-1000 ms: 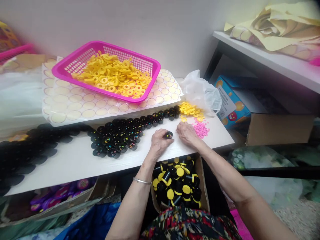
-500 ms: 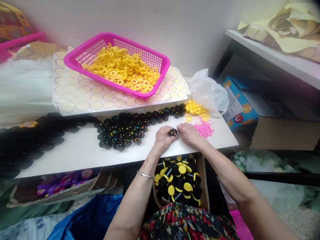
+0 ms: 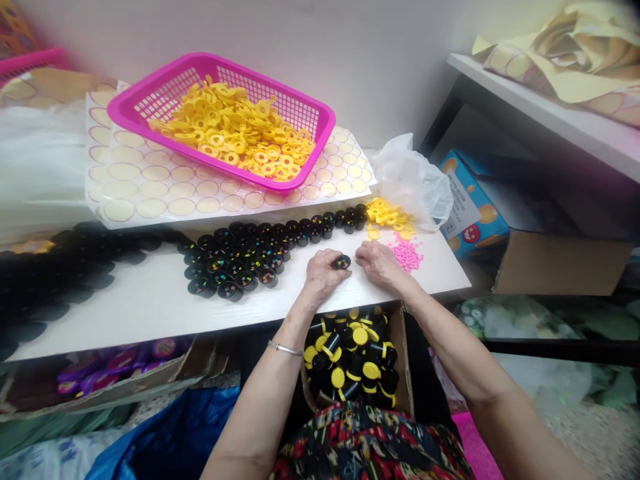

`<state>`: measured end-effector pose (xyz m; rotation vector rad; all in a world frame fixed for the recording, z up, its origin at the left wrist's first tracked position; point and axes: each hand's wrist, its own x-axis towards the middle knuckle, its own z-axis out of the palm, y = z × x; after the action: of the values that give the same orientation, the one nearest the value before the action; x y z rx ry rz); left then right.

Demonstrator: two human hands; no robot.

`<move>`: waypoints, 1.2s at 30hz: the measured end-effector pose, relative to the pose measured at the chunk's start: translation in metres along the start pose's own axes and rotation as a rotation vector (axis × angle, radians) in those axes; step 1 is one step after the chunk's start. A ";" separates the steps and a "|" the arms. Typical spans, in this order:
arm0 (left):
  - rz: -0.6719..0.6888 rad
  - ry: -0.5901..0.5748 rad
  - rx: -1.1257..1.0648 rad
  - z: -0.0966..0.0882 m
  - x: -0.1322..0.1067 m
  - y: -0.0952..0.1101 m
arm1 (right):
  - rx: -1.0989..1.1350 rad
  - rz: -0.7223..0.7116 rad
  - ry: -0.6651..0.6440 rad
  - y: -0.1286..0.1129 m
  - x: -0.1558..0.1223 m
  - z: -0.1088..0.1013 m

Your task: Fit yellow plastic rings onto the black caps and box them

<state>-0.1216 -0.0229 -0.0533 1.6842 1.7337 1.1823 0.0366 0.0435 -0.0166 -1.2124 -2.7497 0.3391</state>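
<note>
My left hand (image 3: 323,272) is wrapped round a small black cup (image 3: 342,263) with coloured bits inside, its mouth facing up. Just right of the cup, my right hand (image 3: 379,262) has its fingers pinched together; whatever they may hold is hidden. A pile of tiny pink pieces (image 3: 407,253) lies beside the right hand. Behind it are yellow ring-shaped pieces (image 3: 387,213). To the left of my hands, many similar black cups (image 3: 240,257) stand packed together, coloured bits showing in them.
A pink basket (image 3: 220,167) of yellow rings rests on sticker sheets (image 3: 155,190) at the back. Below the table (image 3: 150,313) edge, a cardboard box (image 3: 407,360) holds black pots with yellow lids. A plastic bag (image 3: 415,177) and a blue box (image 3: 470,207) are on the right.
My right hand has drawn slightly away from the black cup, widening the gap between the hands. The left hand keeps its hold. The whole view has shifted a little.
</note>
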 end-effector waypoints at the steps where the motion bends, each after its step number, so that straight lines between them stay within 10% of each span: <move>1: -0.005 -0.002 0.004 0.000 0.000 0.000 | 0.012 0.008 0.034 0.000 0.000 0.001; 7: 0.035 -0.002 0.030 0.003 0.000 -0.002 | 0.193 -0.104 0.252 -0.011 0.005 -0.001; 26: 0.074 0.027 0.028 0.006 -0.001 -0.006 | -0.225 -0.283 0.021 -0.041 0.010 -0.015; 36: 0.061 0.016 0.168 0.000 -0.006 0.000 | 0.144 -0.202 0.152 -0.028 0.000 -0.011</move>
<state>-0.1208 -0.0291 -0.0547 1.8414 1.8483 1.1055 0.0188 0.0271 0.0011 -0.8786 -2.6352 0.3974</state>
